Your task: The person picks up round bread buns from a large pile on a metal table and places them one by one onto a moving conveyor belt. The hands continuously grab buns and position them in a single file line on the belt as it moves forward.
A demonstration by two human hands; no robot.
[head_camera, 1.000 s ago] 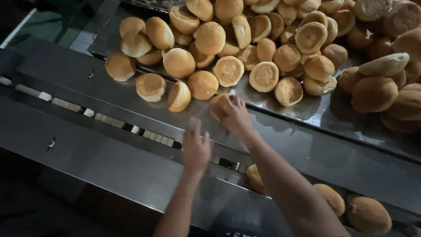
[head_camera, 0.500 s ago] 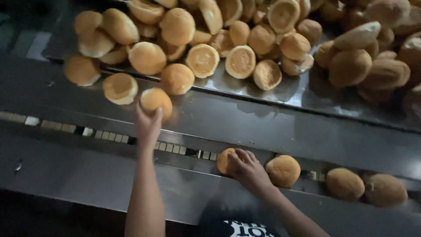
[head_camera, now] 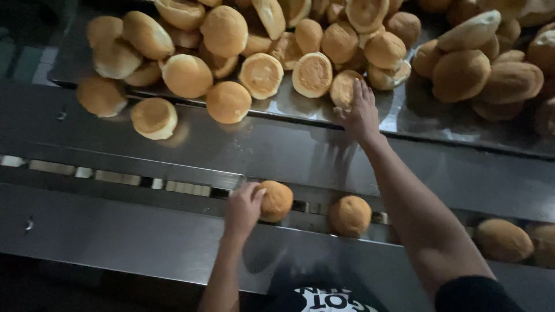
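The fingers of the left hand [head_camera: 243, 209] were curled around the side of a round golden bun [head_camera: 276, 200], low in the middle of the frame. The bun sat in a long narrow track [head_camera: 115, 179] that ran across the frame from left to right. The hand was gripping the bun, though the dim light made it hard to see how tight the hold was.

The fingers of the right hand [head_camera: 361, 115] were spread out and lay on a pale bun [head_camera: 344, 88], cut side up, in the upper middle of the frame. They were not closed around it. This bun lay at the near edge of a big pile of buns [head_camera: 231, 34] on a shiny metal table [head_camera: 416, 124] along the top of the frame.

Just to the right of the held bun, a second bun [head_camera: 350, 215] sat in the same track. Two more brown buns [head_camera: 503, 240] sat further along it, at the lower right.

At the left, one loose bun [head_camera: 153, 117] and another [head_camera: 228, 101] lay on the edge of the table, apart from the pile. A sloped grey metal panel [head_camera: 115, 242] filled the lower left of the frame.
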